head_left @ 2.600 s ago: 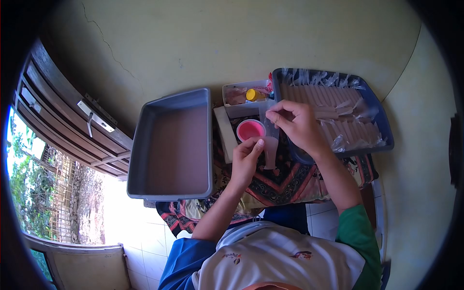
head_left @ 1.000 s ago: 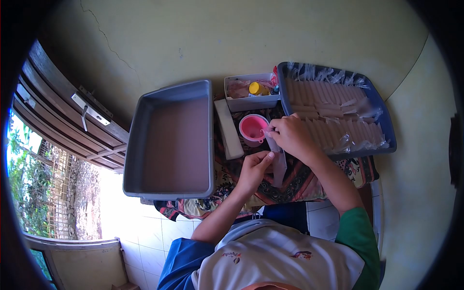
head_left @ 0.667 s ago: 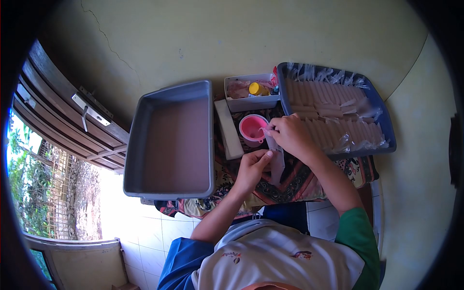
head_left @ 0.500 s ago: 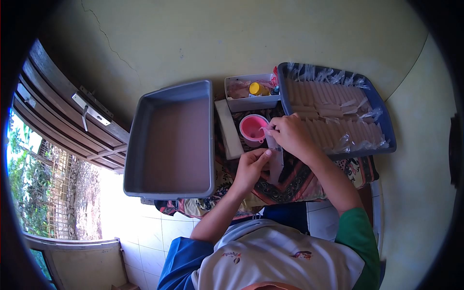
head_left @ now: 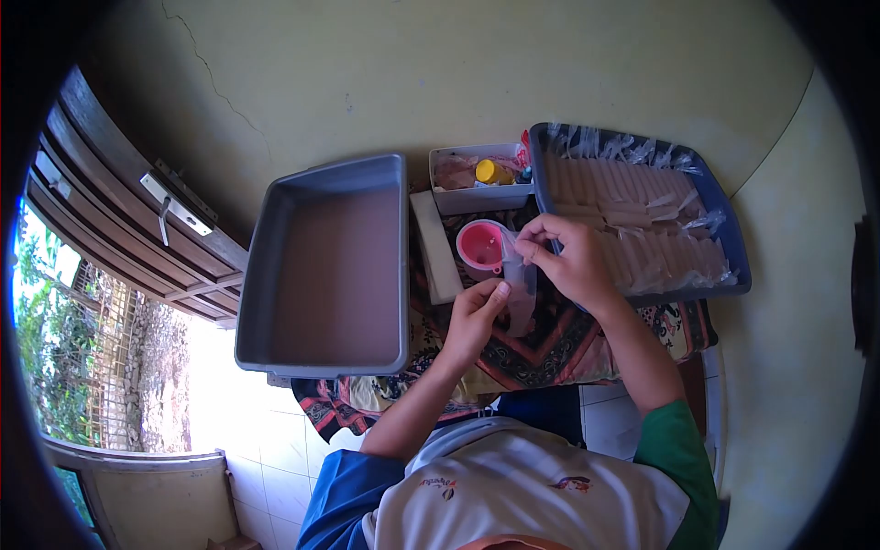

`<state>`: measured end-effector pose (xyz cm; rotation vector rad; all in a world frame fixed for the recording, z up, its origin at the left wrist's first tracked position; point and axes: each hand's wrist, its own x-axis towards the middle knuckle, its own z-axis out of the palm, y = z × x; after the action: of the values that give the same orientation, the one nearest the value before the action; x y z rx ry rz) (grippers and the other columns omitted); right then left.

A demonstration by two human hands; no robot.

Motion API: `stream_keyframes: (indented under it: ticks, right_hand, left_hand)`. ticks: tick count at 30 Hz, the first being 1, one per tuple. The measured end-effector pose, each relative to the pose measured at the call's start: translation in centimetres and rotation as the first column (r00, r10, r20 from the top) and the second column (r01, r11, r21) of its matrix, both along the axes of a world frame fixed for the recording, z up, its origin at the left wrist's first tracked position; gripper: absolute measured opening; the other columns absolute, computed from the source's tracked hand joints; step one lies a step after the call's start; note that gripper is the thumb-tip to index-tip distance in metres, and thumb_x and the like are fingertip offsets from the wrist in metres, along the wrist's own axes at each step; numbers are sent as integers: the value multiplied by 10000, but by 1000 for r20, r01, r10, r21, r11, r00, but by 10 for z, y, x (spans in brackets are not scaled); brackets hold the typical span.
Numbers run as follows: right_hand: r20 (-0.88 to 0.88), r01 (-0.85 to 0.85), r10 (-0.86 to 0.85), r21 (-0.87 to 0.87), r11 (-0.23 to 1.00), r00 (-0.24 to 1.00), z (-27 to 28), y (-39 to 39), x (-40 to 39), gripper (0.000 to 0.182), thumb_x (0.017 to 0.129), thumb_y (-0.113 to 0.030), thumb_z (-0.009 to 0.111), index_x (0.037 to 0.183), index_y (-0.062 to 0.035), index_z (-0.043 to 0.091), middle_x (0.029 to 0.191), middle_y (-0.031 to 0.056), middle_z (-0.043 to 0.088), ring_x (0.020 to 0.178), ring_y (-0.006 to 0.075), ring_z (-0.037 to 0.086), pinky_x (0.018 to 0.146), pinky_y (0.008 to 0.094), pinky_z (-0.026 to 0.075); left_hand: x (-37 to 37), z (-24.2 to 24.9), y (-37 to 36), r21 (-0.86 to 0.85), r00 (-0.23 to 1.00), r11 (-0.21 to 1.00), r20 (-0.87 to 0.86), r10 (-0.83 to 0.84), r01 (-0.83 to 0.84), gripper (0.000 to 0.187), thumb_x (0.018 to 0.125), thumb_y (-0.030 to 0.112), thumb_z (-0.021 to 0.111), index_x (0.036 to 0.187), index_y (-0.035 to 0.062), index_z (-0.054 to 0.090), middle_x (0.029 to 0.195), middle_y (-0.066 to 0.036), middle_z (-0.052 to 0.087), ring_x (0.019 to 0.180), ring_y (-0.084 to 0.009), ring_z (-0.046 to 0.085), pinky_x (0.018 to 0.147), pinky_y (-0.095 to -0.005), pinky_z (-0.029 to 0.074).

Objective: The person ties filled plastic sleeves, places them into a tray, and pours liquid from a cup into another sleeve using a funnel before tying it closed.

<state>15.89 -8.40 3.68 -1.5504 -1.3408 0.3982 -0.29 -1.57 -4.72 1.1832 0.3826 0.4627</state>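
A narrow clear plastic bag [head_left: 521, 298] hangs between my hands, with little or nothing visible inside it. My left hand [head_left: 475, 319] is closed on its left side, thumb on top. My right hand [head_left: 570, 259] pinches the bag's upper end between thumb and fingers. Just left of that end sits a pink funnel [head_left: 478, 246], resting on what looks like a pale container mostly hidden under it. To the right, a dark blue tray [head_left: 741, 247] holds rows of filled, tied plastic bags [head_left: 632, 188] with pinkish-brown contents.
A large grey tub [head_left: 403, 275] of pinkish-brown liquid [head_left: 339, 266] stands at left. Between tub and funnel lies a pale, flat stack [head_left: 437, 247]. A white box [head_left: 483, 201] with a yellow-lidded jar [head_left: 490, 171] is behind. Patterned cloth [head_left: 541, 362] covers the table.
The plastic bag now looks wider and smoother, spread between my hands. My right hand has shifted slightly right, and its fingers are raised a little more.
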Motion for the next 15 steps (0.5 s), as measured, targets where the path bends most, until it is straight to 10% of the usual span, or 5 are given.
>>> stream_keyframes:
  ticks: [3,5,15]
  right_hand:
    - [-24,-46,49,110,993,999,16,-14,-9,114,860,-89,694,868,8,635,772,42,664,734,91,622,700,249,478]
    - [31,-60,55,178,982,998,24,-21,-12,119,860,-90,701,872,7,633,786,34,662,754,95,622,709,246,475]
    - [-157,-205,257,289,935,954,41,-25,-13,94,868,-74,691,907,-3,643,804,33,669,745,81,610,704,240,473]
  left_hand:
    - [2,5,-3,110,984,986,146,105,-121,391,1012,312,480,1098,-46,611,1058,-127,660,972,-183,648,810,-311,514]
    - [10,16,-3,-134,909,986,393,141,-95,297,1018,221,481,1092,-27,627,1047,-73,651,1039,-160,588,948,-320,426]
    - [15,43,7,-218,783,900,594,-185,378,257,829,205,737,981,29,628,979,-97,649,975,-226,623,945,-392,456]
